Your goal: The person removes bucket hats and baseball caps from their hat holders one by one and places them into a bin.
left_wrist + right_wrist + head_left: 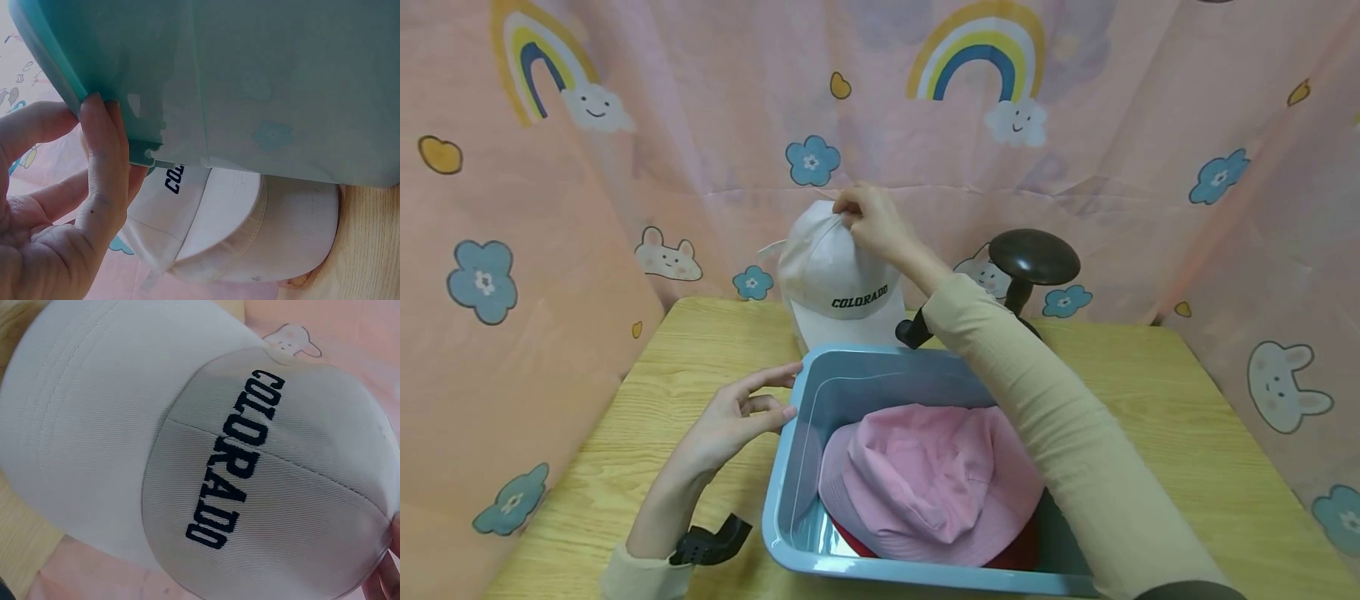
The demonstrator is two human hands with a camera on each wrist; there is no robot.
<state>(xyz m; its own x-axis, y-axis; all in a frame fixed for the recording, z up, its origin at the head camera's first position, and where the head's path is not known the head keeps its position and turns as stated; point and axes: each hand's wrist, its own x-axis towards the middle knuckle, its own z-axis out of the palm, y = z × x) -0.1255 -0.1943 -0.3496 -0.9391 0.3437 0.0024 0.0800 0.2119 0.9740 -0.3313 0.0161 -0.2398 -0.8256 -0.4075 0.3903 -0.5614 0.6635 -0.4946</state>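
Observation:
My right hand [876,221] pinches the top of a white baseball cap [842,271] lettered COLORADO, behind the bin. In the right wrist view, fingertips [384,575] hold the crown of the white cap [200,462] at the right edge. My left hand [730,421] grips the left rim of a light blue plastic bin [778,492] between thumb and fingers. The left wrist view has that hand [69,187] at the bin's edge. Inside the bin lies a pink cap [928,475], over something red [1022,546] that is mostly covered.
A dark hat stand [1033,257] with a rounded top stands bare at the back right, partly behind my right sleeve. The wooden table [1157,417] extends on both sides of the bin. A pink printed curtain [715,100] hangs behind and at both sides.

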